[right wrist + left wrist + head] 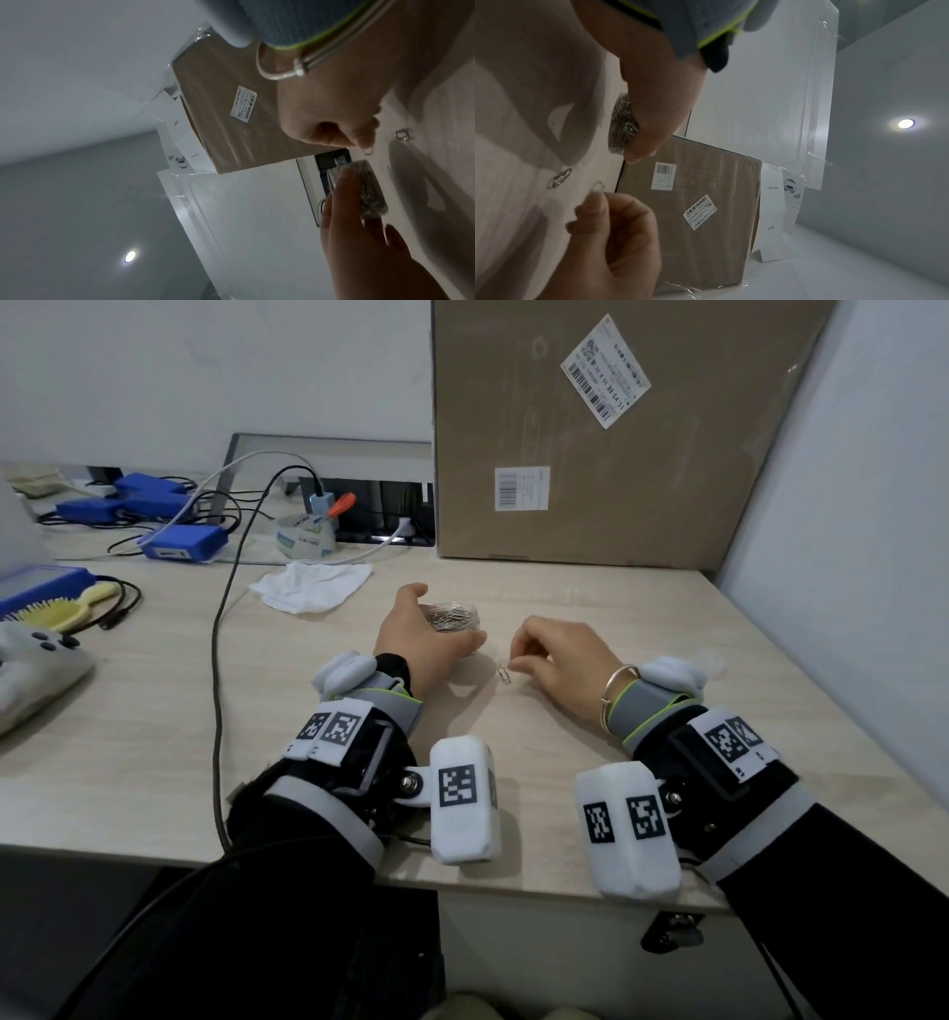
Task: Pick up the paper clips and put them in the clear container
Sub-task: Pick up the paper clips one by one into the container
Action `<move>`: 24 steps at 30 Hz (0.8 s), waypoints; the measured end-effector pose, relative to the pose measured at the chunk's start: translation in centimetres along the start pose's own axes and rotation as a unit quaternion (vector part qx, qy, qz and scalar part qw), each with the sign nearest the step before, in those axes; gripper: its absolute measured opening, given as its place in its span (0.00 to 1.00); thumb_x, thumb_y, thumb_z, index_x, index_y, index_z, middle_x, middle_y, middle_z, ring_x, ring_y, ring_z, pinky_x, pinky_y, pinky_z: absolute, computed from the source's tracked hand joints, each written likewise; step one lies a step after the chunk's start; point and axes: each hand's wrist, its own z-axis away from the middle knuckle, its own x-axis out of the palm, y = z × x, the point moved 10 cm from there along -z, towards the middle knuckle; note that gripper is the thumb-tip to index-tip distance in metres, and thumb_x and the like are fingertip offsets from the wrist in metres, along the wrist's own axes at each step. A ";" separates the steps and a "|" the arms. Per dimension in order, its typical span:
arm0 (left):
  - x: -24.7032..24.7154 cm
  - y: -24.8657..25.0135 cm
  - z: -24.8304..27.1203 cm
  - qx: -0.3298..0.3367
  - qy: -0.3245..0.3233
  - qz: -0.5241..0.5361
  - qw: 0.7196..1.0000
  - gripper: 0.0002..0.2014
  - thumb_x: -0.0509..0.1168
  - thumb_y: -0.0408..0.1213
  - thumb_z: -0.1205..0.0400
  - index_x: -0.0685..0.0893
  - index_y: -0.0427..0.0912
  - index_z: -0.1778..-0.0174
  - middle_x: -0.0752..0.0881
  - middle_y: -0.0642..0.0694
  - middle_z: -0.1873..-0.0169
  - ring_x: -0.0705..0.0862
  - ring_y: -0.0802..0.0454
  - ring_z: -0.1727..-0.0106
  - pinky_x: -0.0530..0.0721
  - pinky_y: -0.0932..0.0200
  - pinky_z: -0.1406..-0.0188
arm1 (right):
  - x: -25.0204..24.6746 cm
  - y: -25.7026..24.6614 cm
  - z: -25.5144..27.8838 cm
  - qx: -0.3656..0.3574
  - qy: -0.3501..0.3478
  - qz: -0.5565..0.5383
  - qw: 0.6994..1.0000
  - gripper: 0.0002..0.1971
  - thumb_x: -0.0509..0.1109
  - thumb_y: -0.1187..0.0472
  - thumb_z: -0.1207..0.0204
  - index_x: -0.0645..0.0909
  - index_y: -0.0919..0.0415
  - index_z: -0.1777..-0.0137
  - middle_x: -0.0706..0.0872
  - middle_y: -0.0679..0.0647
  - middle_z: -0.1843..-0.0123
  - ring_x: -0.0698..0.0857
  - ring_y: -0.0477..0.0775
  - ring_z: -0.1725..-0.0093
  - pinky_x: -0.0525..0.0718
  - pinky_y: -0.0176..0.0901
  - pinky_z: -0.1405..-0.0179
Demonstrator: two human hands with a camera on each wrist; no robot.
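On a pale wood-grain desk [590,814], the left hand [418,634] cups a round clear container [454,621], thumb behind it and fingers curled round its near side; a tangle of silver paper clips shows through its wall. Just to its right, one loose paper clip [505,673] lies flat on the desk, and the right hand [560,654] hovers over it with fingers curled, thumb and forefinger drawn close together just beside the clip. Whether they have closed on the wire cannot be told from the head view; the left wrist view suggests the fingertips [595,200] sit near but apart from the clip. Behind stands a brown cardboard box [616,454] with shipping labels; a crumpled white tissue [313,590] and a roll of tape [305,534] lie further back. The risk is plain: a thin flat clip on a smooth top may skid from under the fingertips, and a fumbled carry could drop it short of the rim, or knock the light container askew.
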 end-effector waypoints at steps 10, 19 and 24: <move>0.0 0.1 -0.2 0.000 -0.003 -0.006 1.000 0.42 0.76 0.43 0.30 0.63 0.43 0.23 0.79 0.43 0.35 0.79 0.46 0.35 0.73 0.62 0.42 | 1.3 0.1 -0.6 -0.047 -0.049 0.044 0.997 0.15 0.68 0.71 0.27 0.85 0.61 0.42 0.85 0.60 0.54 0.78 0.52 0.55 0.66 0.31 0.53; 0.1 0.2 0.0 0.003 -0.001 -0.007 1.000 0.41 0.76 0.43 0.29 0.63 0.42 0.23 0.79 0.42 0.35 0.79 0.47 0.35 0.72 0.63 0.44 | 2.7 -1.3 -0.9 -0.090 -0.101 0.136 0.982 0.12 0.65 0.69 0.24 0.82 0.61 0.43 0.74 0.50 0.58 0.80 0.60 0.49 0.75 0.50 0.47; 0.1 0.2 -0.1 0.006 -0.001 -0.006 1.000 0.41 0.76 0.42 0.29 0.63 0.42 0.23 0.79 0.42 0.35 0.79 0.47 0.35 0.71 0.64 0.44 | 2.8 -1.5 -0.9 -0.095 -0.095 0.121 0.984 0.10 0.67 0.68 0.25 0.83 0.62 0.45 0.75 0.52 0.58 0.80 0.61 0.50 0.72 0.43 0.50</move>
